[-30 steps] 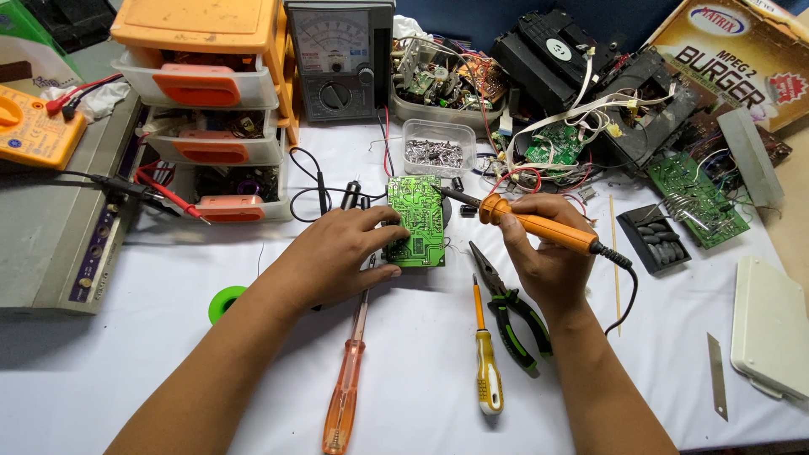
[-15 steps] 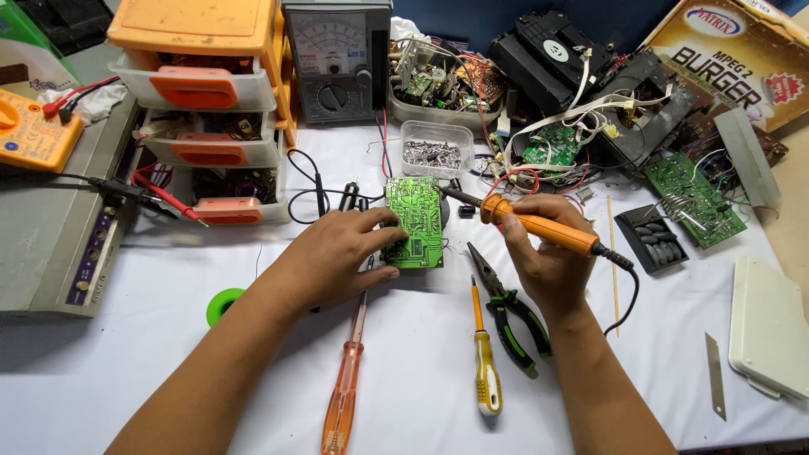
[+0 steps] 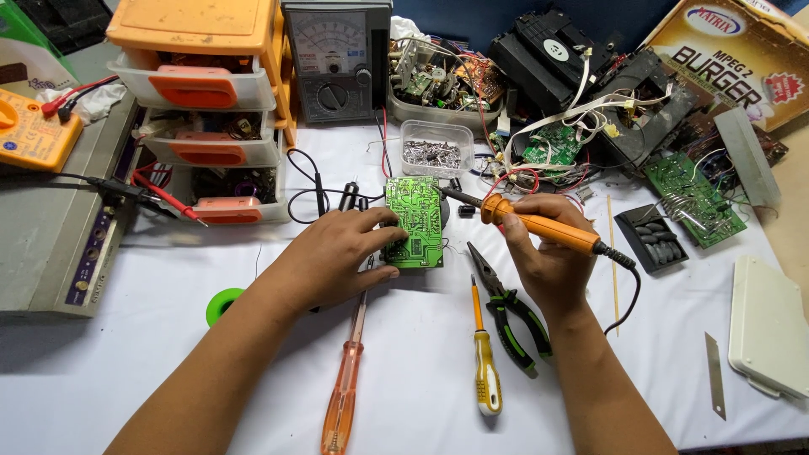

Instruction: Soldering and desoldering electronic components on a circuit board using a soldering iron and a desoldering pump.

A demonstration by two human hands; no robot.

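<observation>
A green circuit board (image 3: 415, 221) stands tilted on the white table, solder side toward me. My left hand (image 3: 337, 257) grips its left edge, thumb under the lower edge. My right hand (image 3: 543, 257) holds an orange-handled soldering iron (image 3: 539, 227); its dark tip points left and sits just off the board's upper right edge. The iron's black cord (image 3: 625, 282) trails down by my right wrist.
Green-handled pliers (image 3: 510, 307), a yellow screwdriver (image 3: 484, 371) and an orange screwdriver (image 3: 345, 383) lie in front. An orange drawer unit (image 3: 202, 93), an analog meter (image 3: 337, 59), a yellow multimeter (image 3: 25, 131), a clear box of parts (image 3: 436, 150) and scrap boards (image 3: 695, 198) crowd the back.
</observation>
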